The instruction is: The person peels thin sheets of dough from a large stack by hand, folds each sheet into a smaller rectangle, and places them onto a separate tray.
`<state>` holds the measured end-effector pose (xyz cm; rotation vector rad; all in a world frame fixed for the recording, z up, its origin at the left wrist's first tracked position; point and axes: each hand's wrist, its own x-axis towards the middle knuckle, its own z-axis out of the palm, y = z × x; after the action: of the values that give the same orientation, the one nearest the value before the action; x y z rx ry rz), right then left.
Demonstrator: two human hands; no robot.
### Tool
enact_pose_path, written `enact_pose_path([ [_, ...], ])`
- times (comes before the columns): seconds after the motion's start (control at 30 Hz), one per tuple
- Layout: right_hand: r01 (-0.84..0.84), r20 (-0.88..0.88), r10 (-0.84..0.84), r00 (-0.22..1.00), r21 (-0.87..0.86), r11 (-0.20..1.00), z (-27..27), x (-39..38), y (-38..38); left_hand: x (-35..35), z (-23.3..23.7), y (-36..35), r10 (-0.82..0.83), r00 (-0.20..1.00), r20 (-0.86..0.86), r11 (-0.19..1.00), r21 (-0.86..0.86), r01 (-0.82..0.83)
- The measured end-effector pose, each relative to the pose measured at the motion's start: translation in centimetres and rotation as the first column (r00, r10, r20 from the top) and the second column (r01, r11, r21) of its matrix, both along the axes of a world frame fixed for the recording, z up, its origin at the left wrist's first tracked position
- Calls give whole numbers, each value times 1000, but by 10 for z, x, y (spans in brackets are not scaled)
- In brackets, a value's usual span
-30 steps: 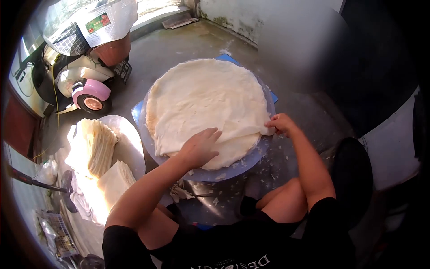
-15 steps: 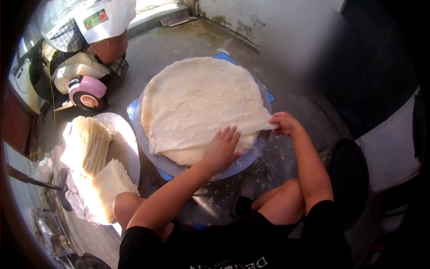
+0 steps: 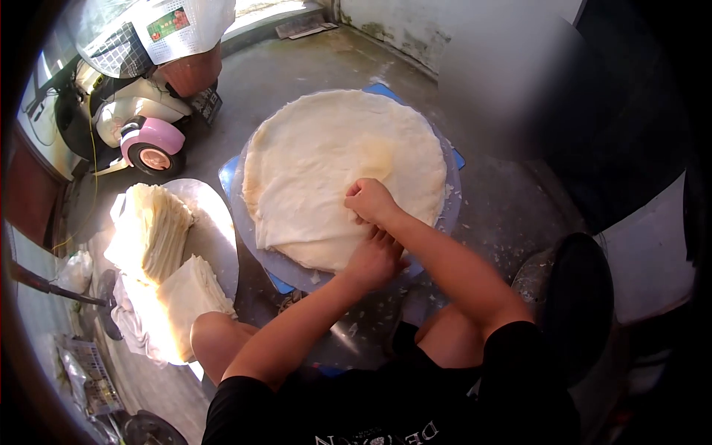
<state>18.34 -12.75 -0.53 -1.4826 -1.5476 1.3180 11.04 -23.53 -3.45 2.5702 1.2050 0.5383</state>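
Observation:
A thick pile of thin, pale round dough sheets [image 3: 326,148] lies on a round grey board [image 3: 247,222]. My right hand [image 3: 372,200] is closed in a pinch on the top dough sheet, over the right-centre of the pile. A yellowish patch shows just beyond its fingers. Right below it, my left hand [image 3: 375,261] rests on the near edge of the pile, fingers pointing forward and partly covered by my right wrist. The sheet's folded front edge runs left of my hands.
Left of me, a round tray [image 3: 221,215] carries a tall stack of folded sheets [image 3: 148,230] and a lower stack [image 3: 194,289]. A scooter [image 3: 133,107] and a pink wheel [image 3: 154,148] stand beyond. Blue corners [image 3: 230,178] stick out beneath the board. Pale scraps litter the floor.
My right hand has moved left from the pile's right edge to above my left hand, drawing the sheet's edge with it. My left hand has shifted slightly right, its fingers less spread.

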Motion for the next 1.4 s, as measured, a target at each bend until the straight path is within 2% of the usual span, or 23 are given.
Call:
enact_pose_path([
  [0.07, -126, 82, 137, 987, -123, 984, 0, -5, -3, -6, 2, 0, -37, 998, 58, 987, -155, 45],
  [0.1, -143, 10, 145, 989, -116, 983, 2, -3, -1, -9, 1, -2, -33, 998, 60, 987, -157, 42],
  [0.17, -203, -5, 203, 979, -91, 975, 17, 11, 5, -17, -3, -5, -61, 993, 104, 992, 114, 49],
  [0.2, -259, -22, 258, 966, -65, 964, 26, 21, 8, -20, 2, -5, -55, 993, 107, 993, 114, 43],
  [0.27, -338, 263, 358, 896, -118, 934, 47, 46, 16, -28, 20, -3, 72, 975, 209, 966, 228, -120],
  [0.33, -339, 526, 374, 764, -166, 926, 59, 67, 23, -33, 14, 0, 105, 973, 207, 968, 202, -147],
  [0.37, -341, 527, 376, 762, -167, 925, 58, 77, 28, -35, 11, 0, 135, 970, 204, 970, 171, -172],
  [0.43, -371, 619, 266, 739, 44, 928, 46, 90, 41, -39, 8, 1, 142, 972, 187, 971, 164, -174],
  [0.47, -373, 619, 268, 738, 43, 927, 37, 87, 48, -40, 7, 1, 143, 976, 164, 973, 158, -170],
  [0.53, -231, 257, 181, 949, 179, 956, 11, 73, 60, -40, 9, 0, 138, 978, 158, 970, 179, -166],
  [0.57, -227, 250, 179, 951, 177, 958, -4, 67, 66, -40, 11, -1, 131, 979, 156, 965, 205, -161],
  [0.63, -210, 469, -54, 882, 492, 845, -25, 58, 77, -40, 12, 1, 130, 982, 136, 970, 187, -155],
  [0.7, -186, 466, -86, 881, 507, 842, -23, 55, 82, -41, 12, 1, 139, 983, 117, 973, 170, -157],
  [0.77, -173, 466, -111, 878, 524, 834, -10, 51, 88, -40, 14, 1, 173, 982, 73, 985, 8, -174],
  [0.83, -181, 420, -156, 894, 658, 731, 12, 49, 92, -40, 15, 0, 184, 980, 70, 983, 3, -185],
  [0.87, -188, 420, -147, 896, 656, 731, 22, 48, 95, -40, 16, 0, 185, 981, 66, 983, -2, -185],
  [0.97, -497, 667, 24, 744, 529, 688, 43, 46, 113, -40, 16, 2, 186, 981, 61, 982, -18, -186],
  [1.0, -496, 667, 26, 745, 527, 690, 43, 43, 121, -40, 14, 3, 186, 981, 60, 982, -21, -185],
  [1.07, -676, 852, 120, 510, 311, 668, 44, 36, 138, -39, 9, 8, 177, 981, 76, 978, 96, -184],
  [1.1, -680, 854, 120, 507, 311, 665, 44, 32, 144, -38, 9, 10, 181, 980, 80, 977, 98, -188],
  [1.2, -695, 894, 231, 384, 116, 709, 48, 21, 154, -39, 12, 13, 195, 978, 72, 978, 65, -199],
  [1.27, -701, 912, 340, 231, -87, 708, 61, 16, 151, -40, 14, 14, 190, 981, 32, 981, -31, -189],
  [1.4, -738, 890, 301, 341, 55, 673, 33, 38, 181, -42, 14, 15, 199, 977, 76, 980, -29, -198],
])
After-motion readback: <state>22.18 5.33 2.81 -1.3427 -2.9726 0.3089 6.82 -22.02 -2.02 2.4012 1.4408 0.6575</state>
